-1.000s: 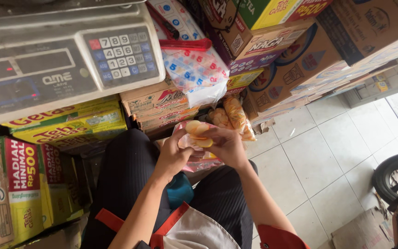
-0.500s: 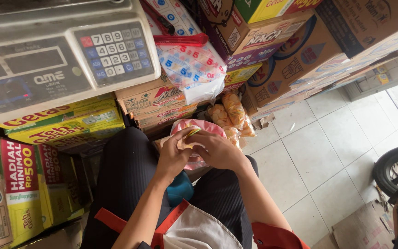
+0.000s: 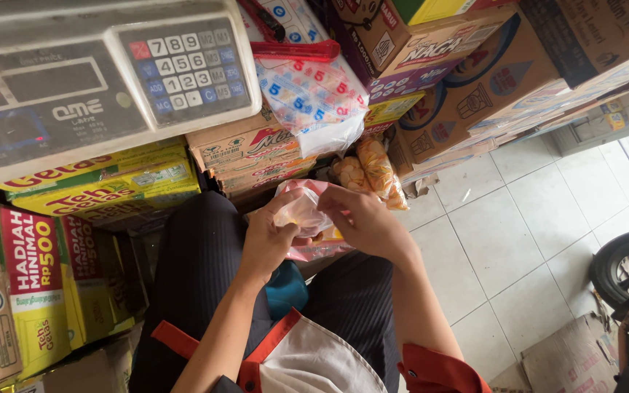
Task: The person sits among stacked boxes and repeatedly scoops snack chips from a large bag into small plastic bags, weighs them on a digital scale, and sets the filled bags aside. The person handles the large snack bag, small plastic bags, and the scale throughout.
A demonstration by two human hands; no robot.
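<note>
Seen from above, the left hand (image 3: 269, 236) and right hand (image 3: 362, 218) both pinch a thin pink plastic bag (image 3: 302, 211) closed-fingered, above the person's lap, near stacked cardboard boxes (image 3: 245, 149).

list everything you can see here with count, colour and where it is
weighing scale: one, grey with a keypad, top left on stacked cartons
yellow cartons: several, yellow with red print, left under the scale
brown cartons: several, brown and purple, stacked top right
printed plastic pack: one, white with coloured marks, red strip on top, upper centre
snack packets: a few, clear with orange-brown contents, on the floor by the cartons
pink plastic bag: one, thin pink, between both hands
teal object: one, on the lap, kind unclear
tiled floor: pale grey, right
tyre: one, black, right edge
flat cardboard: one, brown, bottom right
left hand: gripping the bag
right hand: pinching the bag's top
</note>
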